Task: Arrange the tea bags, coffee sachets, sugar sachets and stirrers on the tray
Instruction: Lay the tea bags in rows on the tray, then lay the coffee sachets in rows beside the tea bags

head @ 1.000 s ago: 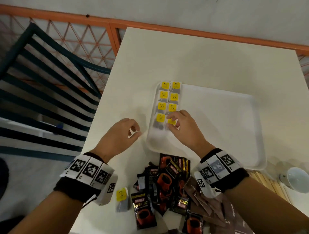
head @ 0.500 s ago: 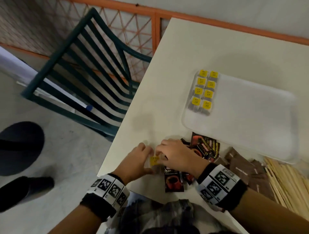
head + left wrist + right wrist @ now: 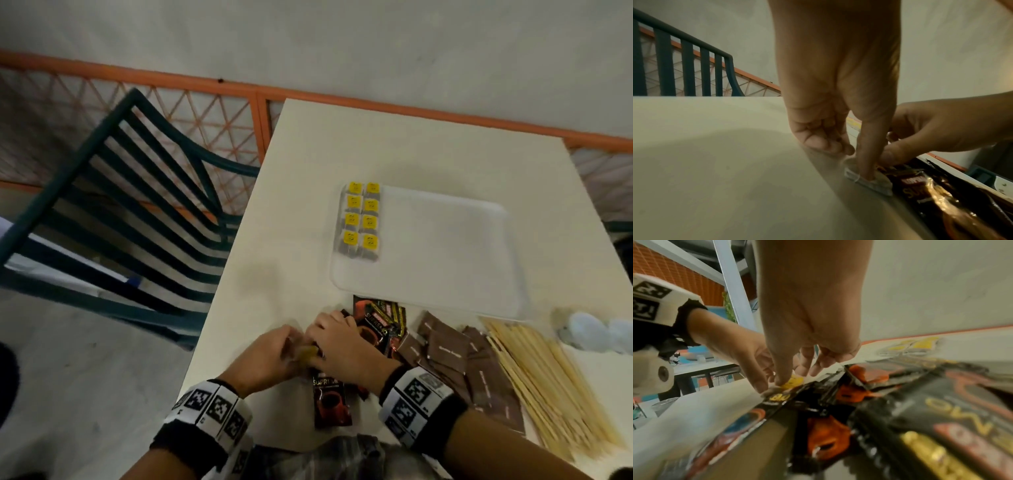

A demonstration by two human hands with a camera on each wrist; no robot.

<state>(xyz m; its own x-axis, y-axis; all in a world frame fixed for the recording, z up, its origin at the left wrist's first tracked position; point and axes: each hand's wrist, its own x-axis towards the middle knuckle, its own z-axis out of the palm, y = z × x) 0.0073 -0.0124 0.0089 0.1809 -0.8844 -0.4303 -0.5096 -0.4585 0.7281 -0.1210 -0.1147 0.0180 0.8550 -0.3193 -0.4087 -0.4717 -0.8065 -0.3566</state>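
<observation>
A white tray (image 3: 442, 274) lies mid-table with several yellow-tagged tea bags (image 3: 361, 219) in two columns at its left end. At the table's near edge both hands meet on one loose tea bag (image 3: 306, 353). My left hand (image 3: 291, 346) holds its white pouch (image 3: 867, 181) down with one straight digit, the other fingers curled. My right hand (image 3: 318, 342) pinches the yellow tag (image 3: 792, 382). Black and orange coffee sachets (image 3: 380, 322) lie under and beside the right hand. Brown sugar sachets (image 3: 445, 349) and wooden stirrers (image 3: 548, 383) lie to the right.
A dark green slatted chair (image 3: 137, 212) stands left of the table (image 3: 411, 154), before an orange lattice railing (image 3: 205, 116). A blurred white object (image 3: 596, 334) sits at the table's right edge. One coffee sachet (image 3: 330, 401) lies at the near edge.
One second ago my right hand was at the tea bags on the tray and my left beside the tray. Both have drawn back to the near edge and taken hold of the loose tea bag.
</observation>
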